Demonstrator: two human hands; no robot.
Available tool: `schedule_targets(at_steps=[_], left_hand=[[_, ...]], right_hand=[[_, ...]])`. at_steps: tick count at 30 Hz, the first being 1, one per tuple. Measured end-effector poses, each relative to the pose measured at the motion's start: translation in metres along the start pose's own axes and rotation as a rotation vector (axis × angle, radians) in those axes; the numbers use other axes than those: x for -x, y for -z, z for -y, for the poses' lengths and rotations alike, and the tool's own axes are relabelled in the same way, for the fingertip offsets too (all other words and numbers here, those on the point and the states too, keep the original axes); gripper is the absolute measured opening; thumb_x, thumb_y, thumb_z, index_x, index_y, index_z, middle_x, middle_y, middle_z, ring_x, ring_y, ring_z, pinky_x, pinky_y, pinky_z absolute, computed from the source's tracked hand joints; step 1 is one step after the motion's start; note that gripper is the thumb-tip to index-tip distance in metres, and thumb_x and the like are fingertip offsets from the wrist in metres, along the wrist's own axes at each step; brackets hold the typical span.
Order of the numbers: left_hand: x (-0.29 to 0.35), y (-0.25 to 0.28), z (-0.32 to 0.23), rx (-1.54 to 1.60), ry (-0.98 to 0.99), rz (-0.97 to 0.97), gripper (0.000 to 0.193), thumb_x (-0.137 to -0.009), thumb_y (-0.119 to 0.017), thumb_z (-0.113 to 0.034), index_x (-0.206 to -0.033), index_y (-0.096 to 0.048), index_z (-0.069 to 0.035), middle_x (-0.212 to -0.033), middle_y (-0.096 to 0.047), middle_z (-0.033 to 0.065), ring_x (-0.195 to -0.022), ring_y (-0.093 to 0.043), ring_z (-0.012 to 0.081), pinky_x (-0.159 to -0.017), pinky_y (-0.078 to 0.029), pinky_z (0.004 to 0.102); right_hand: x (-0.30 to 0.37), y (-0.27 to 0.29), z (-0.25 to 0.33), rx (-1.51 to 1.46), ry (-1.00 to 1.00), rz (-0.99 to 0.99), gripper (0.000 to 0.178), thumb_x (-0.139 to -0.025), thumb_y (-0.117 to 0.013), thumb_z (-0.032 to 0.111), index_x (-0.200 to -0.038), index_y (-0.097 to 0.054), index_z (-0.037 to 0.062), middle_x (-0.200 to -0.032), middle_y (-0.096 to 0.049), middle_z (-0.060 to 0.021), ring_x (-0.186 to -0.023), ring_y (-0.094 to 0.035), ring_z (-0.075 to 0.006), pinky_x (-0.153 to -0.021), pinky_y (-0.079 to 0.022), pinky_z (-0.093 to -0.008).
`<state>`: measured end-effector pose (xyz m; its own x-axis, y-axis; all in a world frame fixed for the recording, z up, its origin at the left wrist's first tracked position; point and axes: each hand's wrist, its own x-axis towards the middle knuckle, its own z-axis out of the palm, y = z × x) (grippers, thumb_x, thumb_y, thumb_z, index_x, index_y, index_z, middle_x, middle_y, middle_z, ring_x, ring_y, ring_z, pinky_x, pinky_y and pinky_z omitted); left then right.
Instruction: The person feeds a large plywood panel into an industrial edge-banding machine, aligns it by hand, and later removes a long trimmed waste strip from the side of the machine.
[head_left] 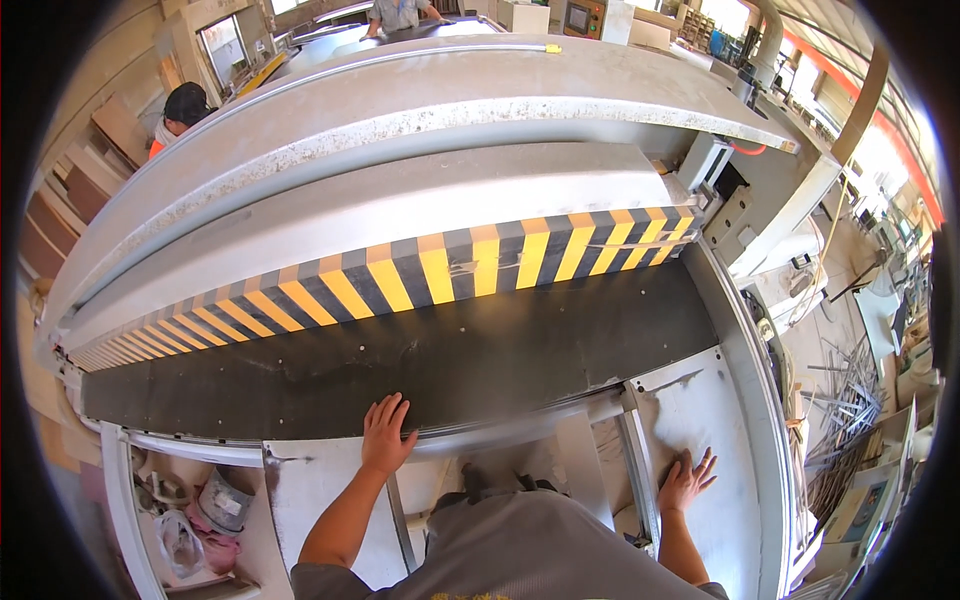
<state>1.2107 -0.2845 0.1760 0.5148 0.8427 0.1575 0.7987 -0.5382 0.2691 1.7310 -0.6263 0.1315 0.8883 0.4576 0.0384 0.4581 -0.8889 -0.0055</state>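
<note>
My left hand point(385, 432) lies open at the front edge of the machine's long dark bed point(420, 350), fingers reaching onto its surface. Farther right, my right hand point(685, 482) rests open with spread fingers on a pale metal side plate point(700, 420). Neither hand holds anything. Behind the dark bed runs a beam point(430, 270) with yellow and black slanted stripes, and a grey metal cover point(400, 190) rises above it. Under my left forearm is another pale plate point(320, 500).
Through the frame at lower left show a grey bucket point(225, 500) and a plastic bag point(178, 545). A metal rail point(740, 380) bounds the bed on the right, with scattered metal strips point(850, 390) beyond. One person in a dark cap point(187, 104) is at far left, another point(400, 14) at the back.
</note>
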Motion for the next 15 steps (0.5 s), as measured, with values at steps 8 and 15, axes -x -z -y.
schedule_targets(at_steps=[8,15], left_hand=[[0.003,0.002,-0.001,-0.012,-0.01,-0.007,0.064,-0.086,-0.077,-0.025,-0.143,-0.054,-0.009,-0.157,-0.045,0.0105,-0.147,-0.04,0.0319,-0.124,-0.028,0.0521],[0.003,0.003,-0.001,-0.014,-0.004,0.014,0.064,-0.087,-0.076,-0.026,-0.144,-0.053,-0.009,-0.158,-0.044,0.0102,-0.147,-0.039,0.0322,-0.124,-0.028,0.0523]], right_hand=[[-0.001,-0.006,-0.003,-0.188,0.09,-0.148,0.051,-0.104,-0.05,0.027,-0.153,-0.049,0.013,-0.165,-0.037,-0.014,-0.158,-0.024,-0.0325,-0.128,-0.011,-0.0554],[-0.003,-0.009,-0.01,-0.187,0.109,-0.073,0.056,-0.103,-0.052,0.029,-0.154,-0.044,0.0076,-0.16,-0.042,-0.0182,-0.15,-0.035,-0.0351,-0.126,-0.02,-0.0502]])
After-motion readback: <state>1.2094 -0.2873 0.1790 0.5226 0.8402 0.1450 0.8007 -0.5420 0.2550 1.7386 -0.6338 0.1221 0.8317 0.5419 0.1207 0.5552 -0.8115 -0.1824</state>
